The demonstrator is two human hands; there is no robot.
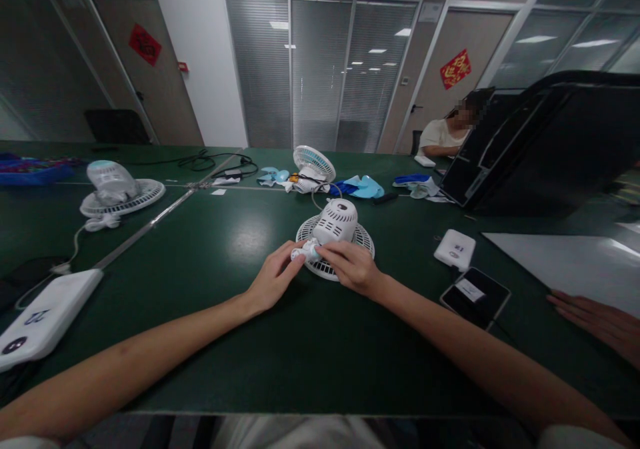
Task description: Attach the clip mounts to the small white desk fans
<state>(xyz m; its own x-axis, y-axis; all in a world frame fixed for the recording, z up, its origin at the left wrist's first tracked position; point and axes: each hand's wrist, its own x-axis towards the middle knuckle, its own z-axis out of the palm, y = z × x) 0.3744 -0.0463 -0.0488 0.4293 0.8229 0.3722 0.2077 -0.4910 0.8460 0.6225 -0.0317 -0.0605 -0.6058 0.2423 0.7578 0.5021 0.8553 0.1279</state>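
A white fan lies on its round grille, motor housing uppermost, in the middle of the dark green table. At its near left side is a small knobby white part, whose exact kind I cannot make out. My left hand pinches the left end of this part between thumb and fingers. From the right, my right hand closes its fingertips on the other end, and its fingers cover some of the grille. A thin cord rises behind the housing.
Another fan lies to the left, near a white power bank. Behind stand a fan and light blue blades. At right are a power bank, a phone, another person's hand and a black case.
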